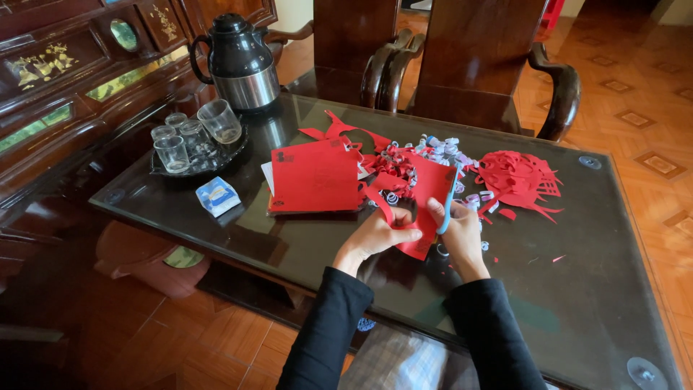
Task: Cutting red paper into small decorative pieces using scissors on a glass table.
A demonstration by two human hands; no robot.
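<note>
Left hand (375, 235) grip pinches red paper (426, 191); right hand (458, 231) grip closed on blue scissors (447, 206). Best to feed paper slowly, fingers off the cut line

Daylight, fairly bright, soft, coming from upper right; floor (650, 94) tiles there glow warm orange. Left side much dimmer: cabinet (65, 72) and lower-left floor sink into shadow. Glass bench (577, 289) top mirrors kettle (238, 61) and chairs (462, 58), pale sheen w/ no hard glare. Steel base of kettle shows a highlight. Hands (419, 235) cast soft shadow on glass just below. Focus sharp at centre, slight softness at hands. Wide-angle bend at edges; bench sides splay outward.
</note>
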